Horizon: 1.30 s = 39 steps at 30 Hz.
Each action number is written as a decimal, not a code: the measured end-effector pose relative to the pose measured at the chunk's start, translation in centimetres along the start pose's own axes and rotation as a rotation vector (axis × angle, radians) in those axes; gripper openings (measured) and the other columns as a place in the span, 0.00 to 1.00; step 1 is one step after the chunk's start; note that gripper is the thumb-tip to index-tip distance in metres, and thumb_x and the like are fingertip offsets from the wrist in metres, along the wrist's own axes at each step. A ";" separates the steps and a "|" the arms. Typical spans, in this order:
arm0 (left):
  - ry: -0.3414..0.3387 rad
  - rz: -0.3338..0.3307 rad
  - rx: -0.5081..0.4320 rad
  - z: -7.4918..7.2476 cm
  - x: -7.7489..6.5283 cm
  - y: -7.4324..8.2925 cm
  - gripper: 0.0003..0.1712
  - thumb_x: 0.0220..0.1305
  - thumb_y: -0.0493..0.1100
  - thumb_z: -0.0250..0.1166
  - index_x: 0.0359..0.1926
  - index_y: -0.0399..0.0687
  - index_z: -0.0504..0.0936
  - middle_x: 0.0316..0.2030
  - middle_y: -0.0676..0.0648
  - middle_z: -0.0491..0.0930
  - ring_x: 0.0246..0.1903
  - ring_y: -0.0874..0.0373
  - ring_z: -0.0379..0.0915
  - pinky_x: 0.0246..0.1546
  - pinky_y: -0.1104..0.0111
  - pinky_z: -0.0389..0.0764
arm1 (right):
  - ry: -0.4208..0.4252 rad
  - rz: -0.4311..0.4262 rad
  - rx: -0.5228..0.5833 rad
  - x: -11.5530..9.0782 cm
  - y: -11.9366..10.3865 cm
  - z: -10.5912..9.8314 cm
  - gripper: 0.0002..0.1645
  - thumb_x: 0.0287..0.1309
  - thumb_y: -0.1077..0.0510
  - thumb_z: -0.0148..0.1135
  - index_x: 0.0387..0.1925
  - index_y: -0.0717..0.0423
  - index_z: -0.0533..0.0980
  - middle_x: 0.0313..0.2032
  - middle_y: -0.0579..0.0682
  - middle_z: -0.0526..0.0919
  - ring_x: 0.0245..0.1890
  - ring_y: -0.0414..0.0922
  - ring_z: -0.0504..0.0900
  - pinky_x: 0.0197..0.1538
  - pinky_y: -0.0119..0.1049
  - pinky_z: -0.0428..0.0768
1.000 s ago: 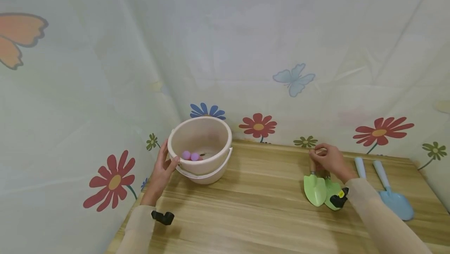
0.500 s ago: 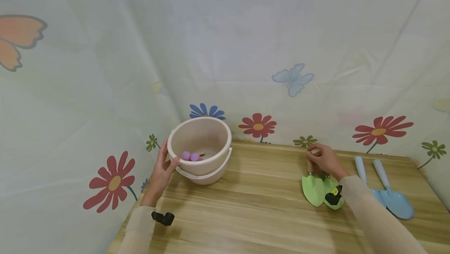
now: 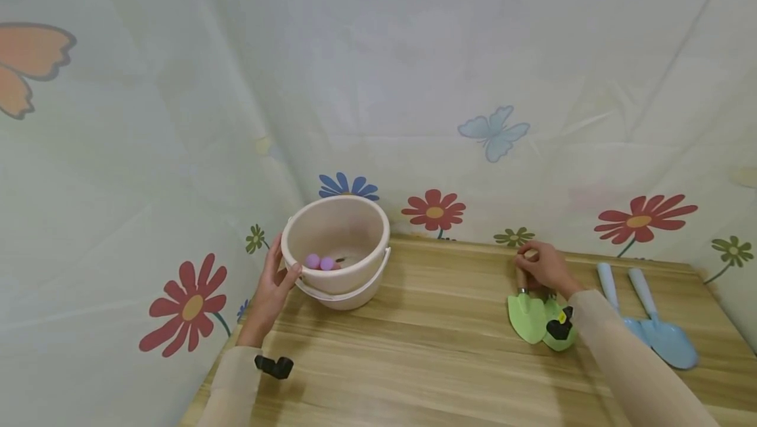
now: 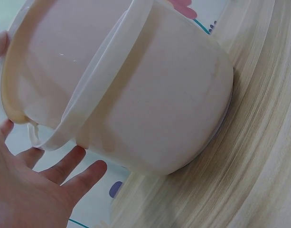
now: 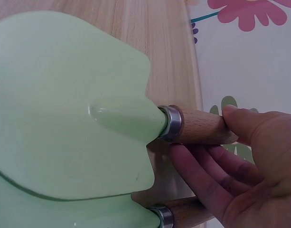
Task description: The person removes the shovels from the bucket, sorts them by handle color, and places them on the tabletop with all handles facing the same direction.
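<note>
A cream bucket (image 3: 337, 243) stands at the left of the wooden table, its handle hanging down in front. My left hand (image 3: 278, 286) holds it by the near left side, thumb at the rim and fingers spread along the outer wall. Two purple balls (image 3: 319, 262) lie inside, with something pinkish partly hidden beside them. On the right, my right hand (image 3: 547, 268) pinches the wooden handle of a light green trowel (image 5: 79, 99) between thumb and fingers. A second green trowel (image 3: 558, 335) lies partly under the first, beneath my wrist.
Two light blue shovels (image 3: 668, 343) lie on the table (image 3: 414, 355) to the right of my right forearm, one blade overlapping the other. A flowered cloth backdrop (image 3: 384, 85) rises behind the table and along its left side.
My right hand has shifted slightly left with the green trowel handle, and the blade has turned a little. My left hand and the bucket stay in place.
</note>
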<state>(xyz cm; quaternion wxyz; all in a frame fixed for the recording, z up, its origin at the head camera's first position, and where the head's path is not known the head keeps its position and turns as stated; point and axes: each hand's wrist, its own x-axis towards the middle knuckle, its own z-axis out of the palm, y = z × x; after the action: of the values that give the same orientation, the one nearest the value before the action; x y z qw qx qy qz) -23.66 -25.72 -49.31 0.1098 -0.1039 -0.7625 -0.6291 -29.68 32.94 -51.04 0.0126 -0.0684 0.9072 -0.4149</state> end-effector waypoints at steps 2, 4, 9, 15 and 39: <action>-0.001 0.000 0.004 0.0 0.0 0.0 0.44 0.77 0.45 0.59 0.82 0.71 0.46 0.81 0.53 0.45 0.71 0.33 0.60 0.65 0.37 0.66 | -0.003 0.004 -0.011 0.1 0.0 -0.1 0.19 0.73 0.59 0.61 0.57 0.70 0.74 0.39 0.68 0.86 0.22 0.49 0.85 0.25 0.44 0.85; 0.001 0.003 0.006 0.0 0.1 0.0 0.44 0.77 0.45 0.59 0.82 0.72 0.46 0.81 0.52 0.45 0.71 0.33 0.60 0.65 0.37 0.66 | -0.019 0.007 -0.008 0.1 0.0 -0.2 0.20 0.74 0.59 0.60 0.57 0.71 0.73 0.38 0.68 0.86 0.22 0.49 0.85 0.26 0.44 0.85; 0.004 0.002 0.007 0.0 0.0 0.0 0.44 0.77 0.43 0.59 0.82 0.73 0.47 0.81 0.52 0.46 0.71 0.33 0.59 0.65 0.37 0.66 | -0.046 0.012 0.007 -0.1 0.0 -0.1 0.20 0.74 0.58 0.59 0.58 0.70 0.72 0.41 0.70 0.85 0.23 0.50 0.86 0.27 0.45 0.85; 0.003 -0.002 0.013 0.0 0.0 -0.1 0.44 0.77 0.41 0.58 0.82 0.72 0.46 0.81 0.51 0.45 0.72 0.32 0.58 0.65 0.35 0.65 | -0.035 -0.008 -0.026 -0.2 0.1 0.1 0.18 0.74 0.57 0.60 0.56 0.68 0.73 0.42 0.71 0.85 0.21 0.51 0.86 0.26 0.44 0.85; -0.011 -0.001 -0.002 -0.2 -0.1 -0.1 0.43 0.76 0.47 0.60 0.81 0.75 0.47 0.81 0.52 0.46 0.71 0.32 0.59 0.65 0.35 0.64 | -0.045 -0.008 -0.064 -0.2 -0.2 -0.9 0.22 0.72 0.57 0.62 0.58 0.70 0.73 0.43 0.70 0.85 0.30 0.53 0.88 0.29 0.44 0.87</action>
<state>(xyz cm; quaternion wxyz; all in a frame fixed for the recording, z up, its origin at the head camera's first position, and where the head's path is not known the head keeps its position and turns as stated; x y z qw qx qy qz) -23.61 -25.91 -49.36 0.1051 -0.1073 -0.7625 -0.6294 -29.54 33.53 -50.26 0.0292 -0.0820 0.9191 -0.3842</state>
